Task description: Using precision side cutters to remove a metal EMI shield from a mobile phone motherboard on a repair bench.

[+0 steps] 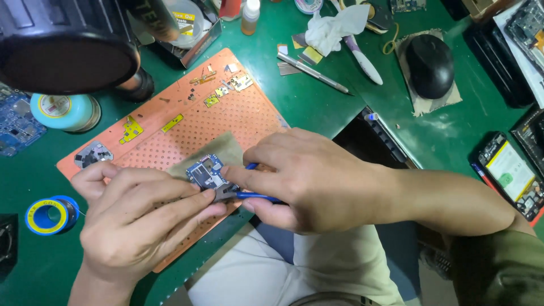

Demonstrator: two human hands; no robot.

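A small blue circuit board (205, 171) lies on a grey-brown cloth patch (222, 148) on the orange perforated work mat (187, 122). My right hand (306, 178) is closed around blue-handled tweezers (258, 197), whose tips meet the board's lower right edge. My left hand (139, 218) rests on the mat just left of the board, its index finger and thumb pressing against the board's lower edge and the tweezer tips. My palms hide part of the board's near edge.
Small metal shields and yellow parts (218, 90) lie scattered on the mat. A microscope barrel (68, 48) hangs at top left. A solder spool (50, 215), tape roll (65, 110), pen-like tool (314, 73), black mouse (429, 65), tissue (334, 25) and opened phones (510, 173) lie on the green desk.
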